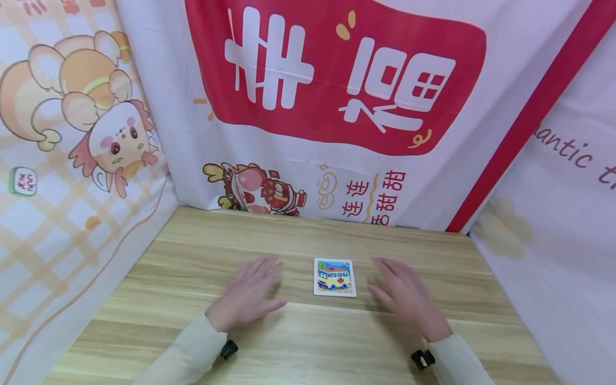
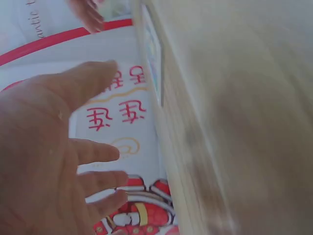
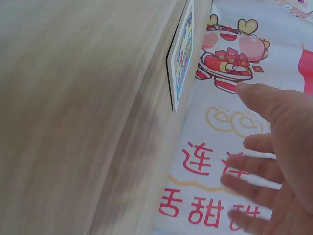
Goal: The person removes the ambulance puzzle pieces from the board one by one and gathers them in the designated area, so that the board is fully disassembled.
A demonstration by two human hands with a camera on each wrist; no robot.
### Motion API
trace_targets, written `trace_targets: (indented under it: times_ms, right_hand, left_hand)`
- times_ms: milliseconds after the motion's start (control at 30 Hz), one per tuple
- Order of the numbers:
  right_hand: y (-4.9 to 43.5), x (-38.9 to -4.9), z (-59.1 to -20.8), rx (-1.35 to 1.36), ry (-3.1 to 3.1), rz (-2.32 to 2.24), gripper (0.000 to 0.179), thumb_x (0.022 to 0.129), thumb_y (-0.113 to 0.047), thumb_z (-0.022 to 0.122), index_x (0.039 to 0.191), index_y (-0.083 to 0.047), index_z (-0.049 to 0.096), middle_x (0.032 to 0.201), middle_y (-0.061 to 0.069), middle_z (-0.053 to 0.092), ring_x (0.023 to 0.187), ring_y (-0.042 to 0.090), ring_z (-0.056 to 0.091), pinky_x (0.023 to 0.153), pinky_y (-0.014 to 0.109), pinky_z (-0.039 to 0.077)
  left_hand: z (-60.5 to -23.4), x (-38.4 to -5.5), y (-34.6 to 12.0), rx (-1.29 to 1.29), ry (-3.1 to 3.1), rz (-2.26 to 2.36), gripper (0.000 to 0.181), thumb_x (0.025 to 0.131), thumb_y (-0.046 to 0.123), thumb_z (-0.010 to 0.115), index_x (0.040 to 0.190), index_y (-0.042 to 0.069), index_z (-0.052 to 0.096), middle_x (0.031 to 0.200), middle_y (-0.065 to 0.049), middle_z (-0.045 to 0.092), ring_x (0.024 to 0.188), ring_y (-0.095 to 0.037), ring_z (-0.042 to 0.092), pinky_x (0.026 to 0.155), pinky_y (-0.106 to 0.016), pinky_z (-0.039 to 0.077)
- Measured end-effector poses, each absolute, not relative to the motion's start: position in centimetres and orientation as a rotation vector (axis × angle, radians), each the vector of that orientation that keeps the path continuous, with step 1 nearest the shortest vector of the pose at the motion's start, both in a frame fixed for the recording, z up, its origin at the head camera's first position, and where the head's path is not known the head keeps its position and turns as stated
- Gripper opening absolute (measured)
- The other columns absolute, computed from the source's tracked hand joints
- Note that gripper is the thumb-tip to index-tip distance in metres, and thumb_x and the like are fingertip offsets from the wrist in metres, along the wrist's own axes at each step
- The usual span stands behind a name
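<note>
A small square picture puzzle (image 1: pixel 334 277) with a white border lies flat on the wooden table, showing a yellow ambulance with a red cross. To its left is my left hand (image 1: pixel 250 294), fingers spread and thumb pointing toward the puzzle, holding nothing. On the other side, a short gap away, my right hand (image 1: pixel 406 294) hovers with its fingers extended, also holding nothing. Both wrist views show the puzzle edge-on, the left one (image 2: pixel 154 54) blurred and the right one (image 3: pixel 181 54) sharper, with each hand apart from it.
The wooden table (image 1: pixel 308 342) ends at a white cloth (image 1: pixel 289 144) with a red panel and large characters. Printed cloth walls stand at the left (image 1: pixel 58 224) and right (image 1: pixel 553 240). A dark strap device sits on each wrist.
</note>
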State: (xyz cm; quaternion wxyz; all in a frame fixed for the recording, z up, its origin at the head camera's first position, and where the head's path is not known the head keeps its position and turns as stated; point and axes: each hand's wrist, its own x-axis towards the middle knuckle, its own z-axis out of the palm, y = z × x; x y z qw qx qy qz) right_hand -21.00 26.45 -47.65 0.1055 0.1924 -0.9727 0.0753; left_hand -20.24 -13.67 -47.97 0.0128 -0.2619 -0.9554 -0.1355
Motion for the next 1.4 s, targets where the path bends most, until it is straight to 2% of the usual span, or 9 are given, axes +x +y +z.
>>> trace_targets:
  times_ms: [233, 367, 467, 567, 833, 1033, 1400]
  right_hand:
    - [23.8, -24.2, -47.8, 0.739, -2.828, 0.510, 0.053, 0.096, -0.031, 0.079, 0.142, -0.009, 0.065, 0.136, 0.010, 0.070, 0.127, 0.030, 0.066, 0.109, 0.051, 0.054]
    - [21.8, -26.5, -48.2, 0.853, -2.849, 0.599, 0.044, 0.094, -0.025, 0.082, 0.132, -0.006, 0.070, 0.122, 0.009, 0.074, 0.112, 0.025, 0.071, 0.099, 0.045, 0.060]
    - [20.4, -28.0, -48.4, 0.899, -2.906, 0.641, 0.041, 0.094, -0.023, 0.082, 0.129, -0.006, 0.071, 0.116, 0.008, 0.074, 0.106, 0.024, 0.071, 0.096, 0.042, 0.061]
    - [19.2, -29.2, -48.4, 0.932, -2.958, 0.669, 0.036, 0.095, -0.022, 0.081, 0.126, -0.006, 0.073, 0.114, 0.007, 0.075, 0.106, 0.023, 0.071, 0.096, 0.041, 0.060]
    - [17.1, -31.3, -48.3, 0.966, -3.042, 0.684, 0.034, 0.092, -0.017, 0.083, 0.122, -0.006, 0.074, 0.116, 0.008, 0.076, 0.107, 0.022, 0.072, 0.098, 0.039, 0.060]
    - [15.8, -32.1, -47.8, 1.037, -3.095, 0.658, 0.030, 0.091, -0.010, 0.083, 0.119, -0.005, 0.076, 0.115, 0.010, 0.078, 0.107, 0.024, 0.073, 0.098, 0.040, 0.060]
    - [15.3, -32.6, -47.8, 1.034, -3.161, 0.536, 0.019, 0.086, -0.009, 0.086, 0.104, -0.007, 0.078, 0.101, 0.007, 0.078, 0.091, 0.016, 0.070, 0.090, 0.034, 0.061]
  left_hand:
    - [-47.7, -22.7, -10.8, -0.916, -2.938, -0.567, 0.075, 0.097, 0.042, 0.075, 0.157, 0.007, 0.047, 0.162, -0.013, 0.048, 0.152, -0.034, 0.043, 0.127, -0.056, 0.032]
    - [-48.0, -24.4, -8.9, -0.939, -2.954, -0.689, 0.073, 0.096, 0.039, 0.077, 0.156, 0.006, 0.048, 0.156, -0.010, 0.053, 0.146, -0.030, 0.049, 0.126, -0.053, 0.035]
    - [-48.6, -26.0, -7.8, -0.941, -2.974, -0.788, 0.070, 0.097, 0.035, 0.076, 0.154, 0.006, 0.049, 0.151, -0.011, 0.055, 0.142, -0.030, 0.052, 0.124, -0.051, 0.040]
    - [-49.3, -27.6, -6.9, -0.943, -2.984, -0.863, 0.067, 0.097, 0.033, 0.076, 0.152, 0.004, 0.052, 0.149, -0.013, 0.057, 0.139, -0.032, 0.054, 0.119, -0.050, 0.045]
    - [-50.9, -30.2, -5.7, -0.936, -3.011, -0.943, 0.065, 0.094, 0.034, 0.079, 0.148, 0.005, 0.057, 0.144, -0.011, 0.060, 0.135, -0.028, 0.056, 0.119, -0.048, 0.046]
    - [-51.6, -30.7, -5.4, -0.944, -3.007, -0.952, 0.061, 0.092, 0.031, 0.081, 0.143, 0.005, 0.061, 0.140, -0.010, 0.062, 0.131, -0.027, 0.057, 0.118, -0.047, 0.046]
    - [-51.5, -30.7, -4.7, -0.943, -3.019, -0.930, 0.061, 0.090, 0.030, 0.084, 0.140, 0.003, 0.063, 0.134, -0.010, 0.062, 0.126, -0.027, 0.056, 0.115, -0.045, 0.048]
